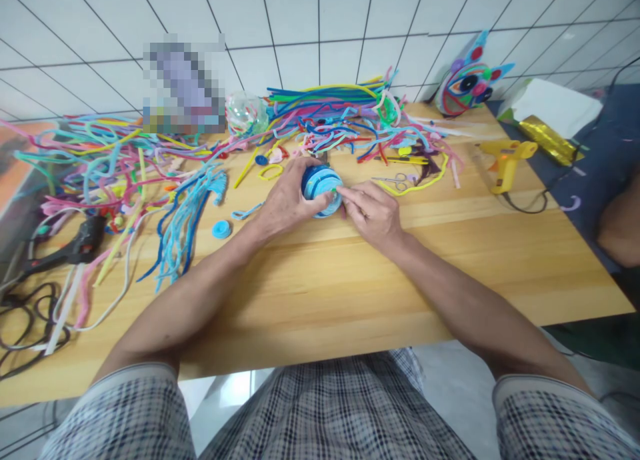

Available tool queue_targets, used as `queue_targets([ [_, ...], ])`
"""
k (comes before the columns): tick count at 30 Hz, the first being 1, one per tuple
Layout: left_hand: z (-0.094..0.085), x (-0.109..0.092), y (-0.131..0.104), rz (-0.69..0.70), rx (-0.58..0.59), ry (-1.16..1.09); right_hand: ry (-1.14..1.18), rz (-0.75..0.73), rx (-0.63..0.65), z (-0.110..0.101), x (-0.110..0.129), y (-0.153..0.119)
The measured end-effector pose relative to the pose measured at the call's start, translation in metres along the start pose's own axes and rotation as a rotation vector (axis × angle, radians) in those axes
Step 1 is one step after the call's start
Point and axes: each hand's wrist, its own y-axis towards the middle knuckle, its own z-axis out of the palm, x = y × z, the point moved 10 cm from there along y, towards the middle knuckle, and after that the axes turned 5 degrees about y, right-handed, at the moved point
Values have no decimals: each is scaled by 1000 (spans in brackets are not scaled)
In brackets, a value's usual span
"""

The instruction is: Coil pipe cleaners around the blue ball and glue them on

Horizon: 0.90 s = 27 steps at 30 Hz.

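My left hand is wrapped round a round blue piece covered in light and dark blue pipe cleaners, held just above the table's middle. Its thumb presses on the front, close to a small green spot. At the right side of that piece, my right hand has its fingers closed together, with the index fingertip against the surface. Whatever those fingers pinch is hidden. On the wood left of my hands lie a small blue coil, a short bent blue pipe cleaner and a bundle of blue pipe cleaners.
Heaps of coloured pipe cleaners line the tiled wall. Scissors and a yellow cutter lie behind my right hand. A yellow glue gun stands right, a black glue gun left. A decorated mask leans at the back; another person's arm shows far right.
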Motion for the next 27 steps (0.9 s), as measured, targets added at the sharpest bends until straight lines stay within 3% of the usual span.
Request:
queue_targets([
  [12,-5,14,-5,-67,-153,-139,-5,32,-5,-3,-4,0],
  [27,0,3,-17,8,-233,-9,55,2,-7,0,-1,-1],
])
